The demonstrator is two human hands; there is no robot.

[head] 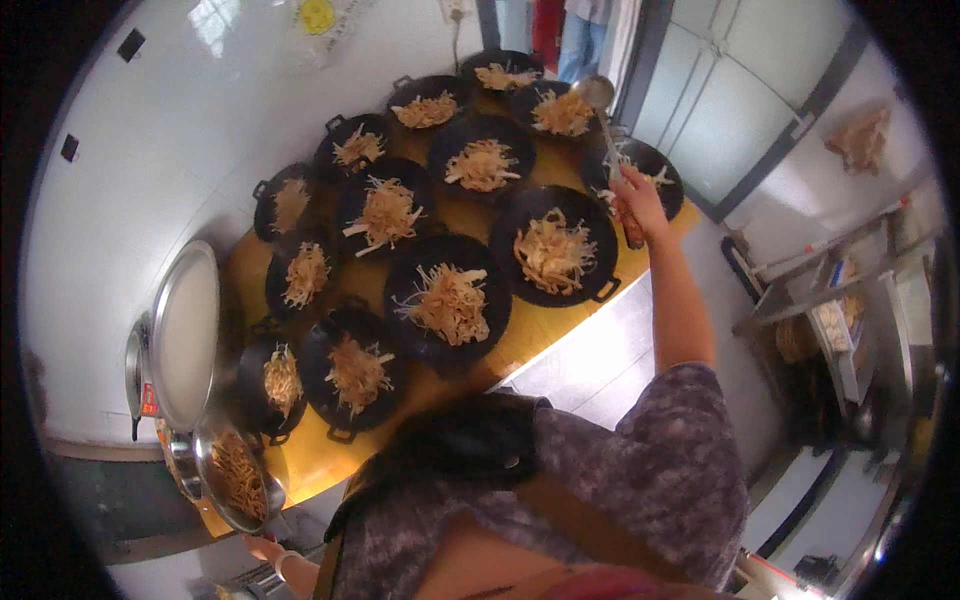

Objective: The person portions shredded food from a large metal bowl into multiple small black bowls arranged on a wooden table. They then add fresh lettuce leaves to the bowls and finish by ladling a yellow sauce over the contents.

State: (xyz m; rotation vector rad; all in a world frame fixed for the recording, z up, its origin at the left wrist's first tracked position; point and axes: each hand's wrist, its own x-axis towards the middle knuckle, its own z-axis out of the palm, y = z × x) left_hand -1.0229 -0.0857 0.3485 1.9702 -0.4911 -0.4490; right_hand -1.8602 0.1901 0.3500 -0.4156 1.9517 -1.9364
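My right hand grips the wooden handle of a long metal ladle. The ladle's bowl is raised near the far end of the table, by a black wok with shredded food in it. Under the hand, another wok with pale strips is partly hidden. At the lower left, my left hand is beside the rim of a metal bowl that contains brown shredded food. Whether its fingers grip the rim is hard to see.
Several black two-handled woks with pale stems and brown shreds crowd a yellow tabletop. A large pale round lid or pan leans against the left wall. Metal shelving stands right, glass doors behind. Beyond the table, a person's legs show.
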